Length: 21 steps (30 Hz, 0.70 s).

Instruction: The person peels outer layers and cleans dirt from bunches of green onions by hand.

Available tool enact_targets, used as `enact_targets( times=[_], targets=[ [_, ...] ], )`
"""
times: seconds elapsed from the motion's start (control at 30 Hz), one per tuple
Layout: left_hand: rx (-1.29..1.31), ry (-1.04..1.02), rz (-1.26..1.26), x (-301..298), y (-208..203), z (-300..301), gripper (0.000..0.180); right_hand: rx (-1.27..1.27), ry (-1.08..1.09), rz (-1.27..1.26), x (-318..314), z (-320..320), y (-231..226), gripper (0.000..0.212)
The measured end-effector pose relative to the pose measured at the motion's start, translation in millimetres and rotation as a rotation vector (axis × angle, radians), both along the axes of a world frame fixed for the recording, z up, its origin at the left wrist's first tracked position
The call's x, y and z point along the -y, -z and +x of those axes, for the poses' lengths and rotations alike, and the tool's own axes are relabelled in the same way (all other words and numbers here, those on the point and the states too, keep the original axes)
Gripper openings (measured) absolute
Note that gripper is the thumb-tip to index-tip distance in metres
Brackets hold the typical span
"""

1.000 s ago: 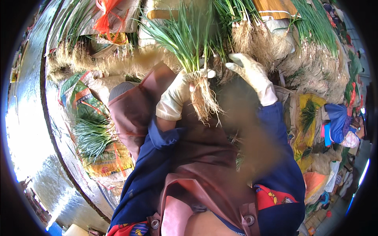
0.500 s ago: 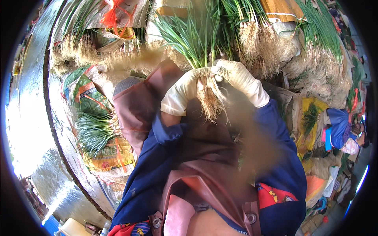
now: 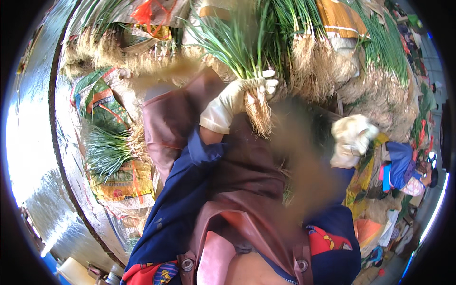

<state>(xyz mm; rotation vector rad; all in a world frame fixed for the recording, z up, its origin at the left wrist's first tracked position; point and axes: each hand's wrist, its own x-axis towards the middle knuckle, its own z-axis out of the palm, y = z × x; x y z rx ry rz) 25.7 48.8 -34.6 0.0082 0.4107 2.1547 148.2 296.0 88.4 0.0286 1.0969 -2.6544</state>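
In front of my lap, my left hand (image 3: 247, 92), in a pale glove, is wrapped round a bunch of green garlic (image 3: 257, 111). The long leaves point away from me and the stringy roots hang toward my apron. My right hand (image 3: 354, 135), gloved the same way, is off to the right, apart from the bunch. Its fingers are curled in; whatever they may hold is hidden. Below it lies a yellow sack (image 3: 365, 183).
Rooted green plants (image 3: 311, 59) lie in heaps ahead, with more at the far right (image 3: 380, 66). A smaller bundle (image 3: 109, 152) rests on sacking at my left. Red plastic string (image 3: 152, 16) sits at the back. Another person (image 3: 401, 166) is at the right.
My right hand has let go of the bunch and swung right, toward me. My left hand still holds the green garlic, and its fingertips now show beyond the stems.
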Motion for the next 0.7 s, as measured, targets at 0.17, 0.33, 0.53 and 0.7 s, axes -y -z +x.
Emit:
enact_targets(
  times=[0.17, 0.33, 0.53, 0.7],
  targets=[
    [-0.141, 0.026, -0.353, -1.2, -13.3, 3.4, 0.034, 0.156, 0.158, 1.023, 35.8, -19.8, 76.0, 0.027],
    [-0.325, -0.058, -0.502, 1.6, -2.1, 7.8, 0.031, -0.098, 0.154, 1.311, 100.7, -120.1, 14.9, 0.024],
    [-0.363, -0.090, -0.661, -3.3, 9.9, 7.7, 0.030, -0.296, -0.025, 1.858, 134.9, -180.7, 24.2, 0.041],
    [-0.309, -0.156, -0.609, -3.3, 1.7, 9.9, 0.027, -0.196, -0.192, 1.460, 115.7, -192.7, 15.8, 0.025]
  ],
)
